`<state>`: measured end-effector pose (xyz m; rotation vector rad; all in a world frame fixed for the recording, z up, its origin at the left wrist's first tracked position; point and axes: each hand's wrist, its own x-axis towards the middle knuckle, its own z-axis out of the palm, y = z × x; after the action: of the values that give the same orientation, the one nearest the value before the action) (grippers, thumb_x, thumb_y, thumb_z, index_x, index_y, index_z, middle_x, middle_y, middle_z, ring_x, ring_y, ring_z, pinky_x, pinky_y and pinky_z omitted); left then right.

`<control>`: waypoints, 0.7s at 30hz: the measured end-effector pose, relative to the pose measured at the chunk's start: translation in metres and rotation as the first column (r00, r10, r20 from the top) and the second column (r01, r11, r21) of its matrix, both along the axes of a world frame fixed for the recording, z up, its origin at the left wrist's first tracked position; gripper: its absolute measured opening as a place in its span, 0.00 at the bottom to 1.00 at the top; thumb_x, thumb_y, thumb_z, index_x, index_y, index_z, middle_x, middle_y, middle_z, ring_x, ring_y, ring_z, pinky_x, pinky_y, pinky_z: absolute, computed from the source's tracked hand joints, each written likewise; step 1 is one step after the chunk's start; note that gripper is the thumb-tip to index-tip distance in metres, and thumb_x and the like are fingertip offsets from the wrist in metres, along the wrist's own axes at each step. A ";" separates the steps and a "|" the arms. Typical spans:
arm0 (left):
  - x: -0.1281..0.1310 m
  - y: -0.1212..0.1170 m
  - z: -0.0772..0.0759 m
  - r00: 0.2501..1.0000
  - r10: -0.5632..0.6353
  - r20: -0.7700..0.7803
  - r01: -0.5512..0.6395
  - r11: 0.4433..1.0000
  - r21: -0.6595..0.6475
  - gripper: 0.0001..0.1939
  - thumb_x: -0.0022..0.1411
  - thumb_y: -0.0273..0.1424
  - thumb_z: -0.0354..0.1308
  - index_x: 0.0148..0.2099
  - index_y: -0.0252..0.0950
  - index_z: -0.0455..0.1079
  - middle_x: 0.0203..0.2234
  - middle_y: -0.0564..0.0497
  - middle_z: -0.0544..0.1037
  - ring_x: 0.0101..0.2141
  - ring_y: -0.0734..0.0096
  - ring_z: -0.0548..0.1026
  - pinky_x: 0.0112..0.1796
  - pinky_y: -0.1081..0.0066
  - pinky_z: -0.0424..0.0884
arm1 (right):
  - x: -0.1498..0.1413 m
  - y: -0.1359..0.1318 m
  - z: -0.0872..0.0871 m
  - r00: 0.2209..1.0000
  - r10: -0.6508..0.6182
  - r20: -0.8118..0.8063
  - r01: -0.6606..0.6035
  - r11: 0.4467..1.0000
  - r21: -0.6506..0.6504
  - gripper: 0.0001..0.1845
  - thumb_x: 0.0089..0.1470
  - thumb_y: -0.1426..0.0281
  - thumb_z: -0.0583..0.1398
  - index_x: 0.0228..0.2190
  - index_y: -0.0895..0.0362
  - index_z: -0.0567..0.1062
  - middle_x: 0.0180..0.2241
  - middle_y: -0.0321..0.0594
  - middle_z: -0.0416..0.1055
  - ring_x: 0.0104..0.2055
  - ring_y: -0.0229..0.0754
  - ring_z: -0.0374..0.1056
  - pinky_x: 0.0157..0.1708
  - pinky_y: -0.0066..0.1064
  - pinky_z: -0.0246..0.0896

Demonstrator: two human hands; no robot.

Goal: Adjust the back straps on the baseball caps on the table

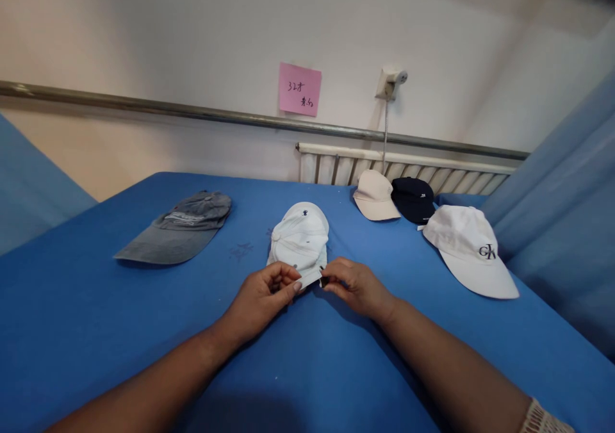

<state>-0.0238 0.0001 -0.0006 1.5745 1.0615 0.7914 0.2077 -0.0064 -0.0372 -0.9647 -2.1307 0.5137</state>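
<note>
A white cap (pixel 300 234) lies flat in the middle of the blue table (pixel 144 330), its back strap toward me. My left hand (pixel 262 295) pinches the left end of the strap (pixel 310 278). My right hand (pixel 353 284) pinches the strap's right end, so both hands meet at the cap's near edge. Both forearms reach in from the bottom of the view.
A grey cap (pixel 180 228) lies to the left. At the back right sit a beige cap (pixel 375 196), a dark navy cap (pixel 413 199) and a white logo cap (pixel 473 247). A radiator (pixel 408 170), rail and pink note (pixel 300 88) are on the wall. Blue partitions flank both sides.
</note>
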 end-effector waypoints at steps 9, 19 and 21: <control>-0.002 -0.017 0.018 0.989 0.146 -0.009 -0.140 0.964 0.227 0.10 0.57 0.37 0.62 0.39 0.37 0.73 0.29 0.52 0.77 0.31 0.70 0.75 0.34 0.71 0.70 | -0.014 -0.017 0.013 0.932 -0.090 -0.351 0.075 0.996 -0.054 0.09 0.54 0.72 0.62 0.39 0.53 0.78 0.32 0.37 0.73 0.32 0.37 0.70 0.34 0.29 0.68; -0.012 -0.025 0.034 0.976 -0.039 -0.212 0.131 0.888 0.442 0.08 0.64 0.35 0.55 0.42 0.39 0.73 0.32 0.50 0.78 0.31 0.68 0.75 0.33 0.71 0.69 | -0.021 -0.005 0.002 0.619 -0.397 -0.678 0.100 0.895 -0.434 0.13 0.46 0.62 0.67 0.34 0.56 0.76 0.28 0.36 0.75 0.27 0.37 0.69 0.31 0.31 0.68; -0.010 -0.025 0.031 0.882 -0.189 -0.432 0.377 0.833 0.405 0.09 0.65 0.34 0.52 0.39 0.40 0.74 0.32 0.50 0.79 0.32 0.67 0.75 0.34 0.71 0.67 | -0.019 -0.002 0.001 0.598 -0.412 -0.688 0.109 0.892 -0.439 0.15 0.45 0.62 0.68 0.34 0.56 0.76 0.28 0.37 0.75 0.27 0.37 0.69 0.31 0.32 0.69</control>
<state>-0.0341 -0.0253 0.0303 2.3279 0.8890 0.5752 0.1883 -0.0086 -0.0361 -0.9889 -1.0974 0.9778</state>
